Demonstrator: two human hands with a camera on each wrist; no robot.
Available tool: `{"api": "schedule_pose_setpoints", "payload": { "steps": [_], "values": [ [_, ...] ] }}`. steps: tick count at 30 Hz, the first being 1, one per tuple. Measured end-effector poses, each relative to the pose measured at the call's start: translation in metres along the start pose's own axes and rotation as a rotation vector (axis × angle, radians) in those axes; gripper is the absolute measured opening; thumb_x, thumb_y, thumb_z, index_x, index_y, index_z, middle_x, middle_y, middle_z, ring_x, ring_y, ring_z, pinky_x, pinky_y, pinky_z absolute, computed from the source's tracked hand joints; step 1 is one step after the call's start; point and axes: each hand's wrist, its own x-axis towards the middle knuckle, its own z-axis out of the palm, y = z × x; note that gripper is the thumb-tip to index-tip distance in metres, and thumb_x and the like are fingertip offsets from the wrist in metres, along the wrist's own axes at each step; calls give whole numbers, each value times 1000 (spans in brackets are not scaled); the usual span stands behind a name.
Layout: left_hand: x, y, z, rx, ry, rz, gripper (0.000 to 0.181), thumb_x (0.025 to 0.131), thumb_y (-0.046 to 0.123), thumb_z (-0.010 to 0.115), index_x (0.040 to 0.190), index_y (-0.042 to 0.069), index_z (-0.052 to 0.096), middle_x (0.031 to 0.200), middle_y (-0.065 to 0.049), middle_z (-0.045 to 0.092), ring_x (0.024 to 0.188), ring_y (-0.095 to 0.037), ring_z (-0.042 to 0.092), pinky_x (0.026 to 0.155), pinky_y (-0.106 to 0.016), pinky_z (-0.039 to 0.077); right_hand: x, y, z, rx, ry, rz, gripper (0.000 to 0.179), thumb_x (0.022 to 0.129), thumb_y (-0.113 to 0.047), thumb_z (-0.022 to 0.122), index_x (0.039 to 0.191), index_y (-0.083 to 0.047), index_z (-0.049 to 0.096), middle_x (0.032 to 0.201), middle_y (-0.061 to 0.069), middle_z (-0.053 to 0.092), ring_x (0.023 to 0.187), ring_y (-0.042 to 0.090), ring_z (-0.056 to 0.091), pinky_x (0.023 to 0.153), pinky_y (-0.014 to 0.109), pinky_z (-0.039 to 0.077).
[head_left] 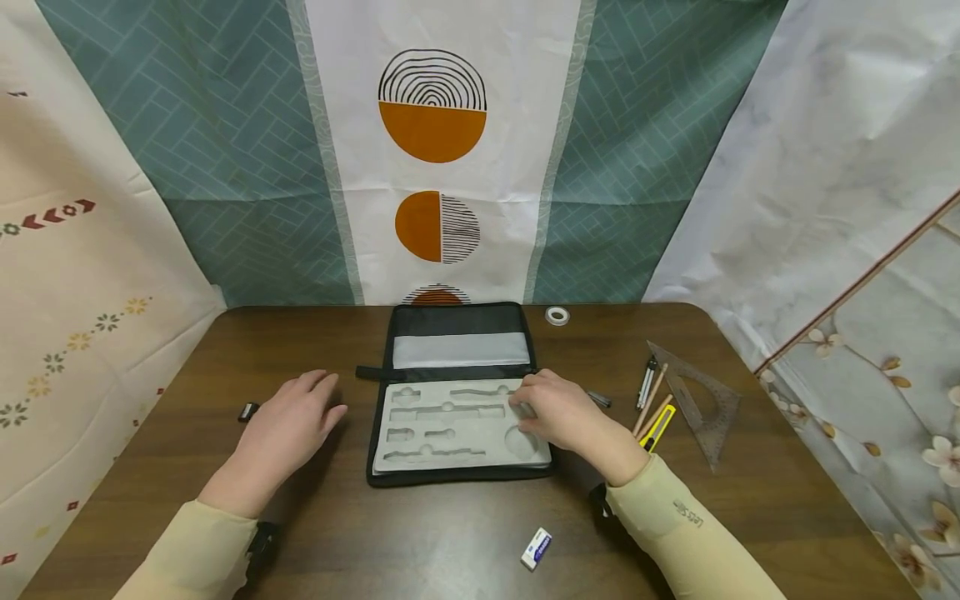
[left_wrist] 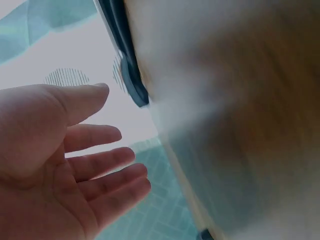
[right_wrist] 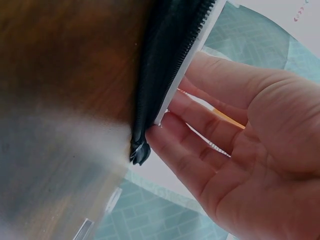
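The loose-fingered right hand [head_left: 555, 408] touches the flat white tray [head_left: 495, 437] in the black zip case [head_left: 457, 318], maybe steadying it; the left hand [head_left: 292, 421], fingers apart, hangs beside it.

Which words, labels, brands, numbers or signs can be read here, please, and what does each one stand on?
"Lets": on the right sleeve; the rest of that print is unclear.
Eraser: print on its blue-and-white wrapper, too small to read.
Set square: any marks are too small to read.
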Motion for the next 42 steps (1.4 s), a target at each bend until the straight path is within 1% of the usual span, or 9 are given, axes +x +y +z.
{"api": "schedule_pose_setpoints", "payload": {
  "steps": [4,10,18,23,30,37,42],
  "values": [
    [-3,-14,-1,23,13,-35,60,101,22,83,143,-14,61,143,-37,60,128,-56,62,102,-71,53,0,0,-1,0,-5,-2,34,89,-13,94,121,-10,83,117,6,75,116,29,65,93,47,61],
    [-6,-25,-1,50,40,-34,58,100,22,83,139,-16,62,139,-39,62,125,-57,64,100,-69,55,0,1,0,-7,-15,1,34,90,-13,94,122,-10,83,116,6,74,112,29,65,90,45,60],
    [-9,-40,-2,53,-5,-97,59,102,23,80,138,-19,59,137,-42,61,123,-62,62,99,-72,53,-3,1,-1,-10,-18,-1,33,90,-13,94,121,-10,84,115,6,73,112,28,64,90,45,60],
    [-9,-50,-2,45,-9,-113,57,102,22,80,136,-20,59,132,-43,61,118,-63,62,96,-73,53,-3,2,-2,-15,1,-23,30,92,-14,92,120,-9,84,113,5,73,112,28,65,89,44,60],
    [-9,-63,-7,56,-35,-136,54,103,18,77,133,-22,58,125,-45,60,110,-65,62,89,-74,54,-1,3,2,-4,34,-66,25,95,-19,90,118,-10,84,112,3,74,111,27,66,90,43,61],
    [-8,-71,-11,50,-27,-149,56,100,18,80,132,-22,58,124,-46,59,108,-67,61,87,-76,53,-2,4,1,-1,15,-44,27,94,-17,91,119,-10,84,111,3,74,109,26,65,86,41,61],
    [-10,-80,-15,52,-41,-159,54,99,19,82,131,-20,61,122,-45,60,107,-66,61,86,-76,53,-2,4,1,5,11,-36,28,93,-17,91,119,-10,84,112,3,74,109,25,65,87,41,60]
  ]
}}
